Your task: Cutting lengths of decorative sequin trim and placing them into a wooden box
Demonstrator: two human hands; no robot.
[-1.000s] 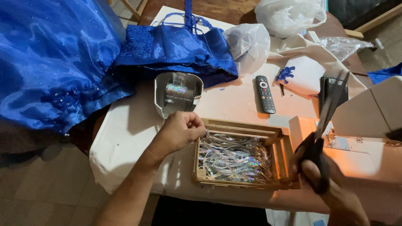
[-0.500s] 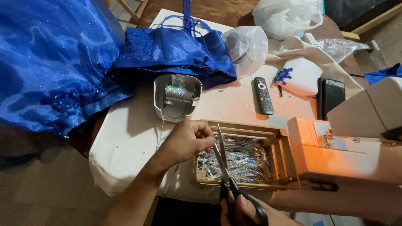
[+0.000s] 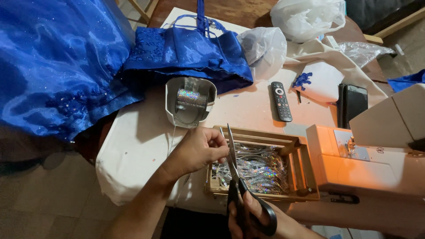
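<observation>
The left hand (image 3: 199,150) is seen with fingers curled together at the near left corner of a wooden tray (image 3: 305,181), thumb and fingertips pinched on what appears to be a thin silvery strand; the strand itself is too fine to be confirmed. The right hand (image 3: 254,219) is closed through the black handles of a pair of scissors (image 3: 234,177), whose blades are parted slightly and pointed away from the person, just beside the left fingertips. The tray is filled with cut lengths of holographic silver trim (image 3: 256,168) and rests on a white-covered table (image 3: 133,146). Behind it a white holder (image 3: 170,104) carrying a spool of the same trim is observed. A sewing machine (image 3: 376,159) stands at the right, touching the tray. A black remote control (image 3: 281,101), a dark phone (image 3: 354,101), plastic bags (image 3: 305,17) and a blue dress (image 3: 57,62) are noted further back
</observation>
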